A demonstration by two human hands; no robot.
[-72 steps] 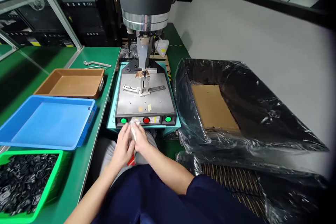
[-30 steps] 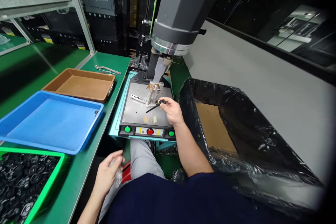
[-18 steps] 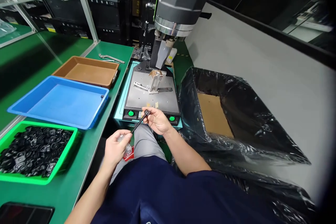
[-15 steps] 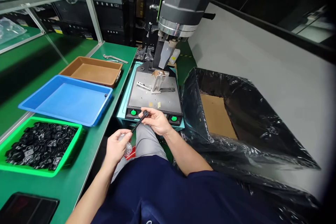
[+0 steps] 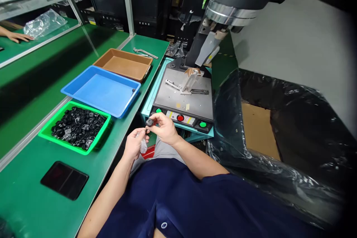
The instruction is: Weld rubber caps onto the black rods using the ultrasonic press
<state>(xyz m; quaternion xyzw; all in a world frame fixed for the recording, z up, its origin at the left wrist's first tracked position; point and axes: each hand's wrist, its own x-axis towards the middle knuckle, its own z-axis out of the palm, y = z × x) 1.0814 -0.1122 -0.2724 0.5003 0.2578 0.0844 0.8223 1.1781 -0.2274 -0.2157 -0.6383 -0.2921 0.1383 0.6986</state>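
Between my hands is a black rod-like part with a round head (image 5: 150, 122). Its head now faces up toward me, and most of the shaft is hidden. My right hand (image 5: 166, 129) pinches it just under the head with thumb and fingers. My left hand (image 5: 134, 144) is closed at the lower end, fingertips close to the right thumb. A crumpled clear plastic bag (image 5: 143, 146) hangs from my left hand's fingers. Both hands are above my lap, in front of the press base (image 5: 184, 98).
Left on the green bench are a green tray (image 5: 90, 148) of black parts, a blue tray (image 5: 96, 85), a brown tray (image 5: 122, 65), a wrench (image 5: 145, 52) and a phone (image 5: 64, 180). A black-lined box (image 5: 304, 119) stands right. Another person's hand (image 5: 19, 37) rests far left.
The view has swung left. My hands have come closer together, and the black part has tilted, so its round head shows instead of its long shaft. Another person's hand has come into view.
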